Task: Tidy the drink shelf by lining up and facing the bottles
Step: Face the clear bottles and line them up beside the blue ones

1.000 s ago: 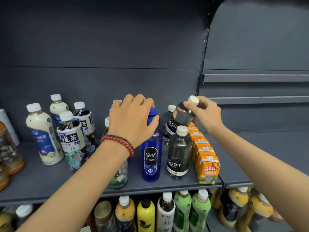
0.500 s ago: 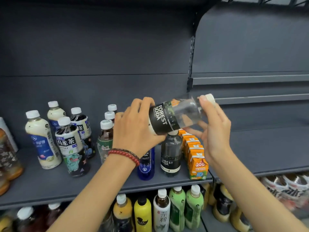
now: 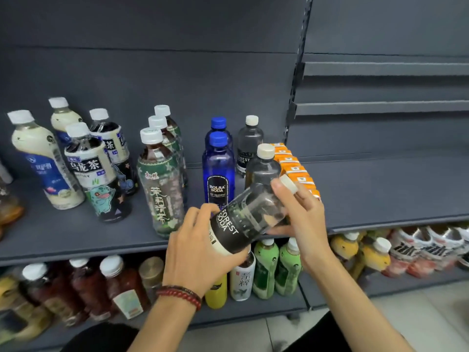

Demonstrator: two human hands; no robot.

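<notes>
A clear Forest Soda bottle (image 3: 250, 219) with a black label and white cap lies tilted in both hands, in front of the shelf's edge. My left hand (image 3: 195, 250) grips its base end. My right hand (image 3: 303, 214) holds its neck and cap. On the grey shelf (image 3: 63, 237) stand two more Forest Soda bottles (image 3: 262, 166), two blue Bolsa Soda bottles (image 3: 218, 171), a row of green-labelled tea bottles (image 3: 162, 184), dark oolong tea bottles (image 3: 96, 171) and pale milky bottles (image 3: 43, 161).
A row of orange juice cartons (image 3: 295, 168) runs back along the shelf's right end. The neighbouring shelf (image 3: 393, 184) to the right is bare. The lower shelf holds green, yellow, white and dark bottles (image 3: 266, 270).
Both hands have drawn the Forest Soda bottle down and toward me, off the shelf. My left hand left the blue bottle's cap and took hold of the soda bottle's base.
</notes>
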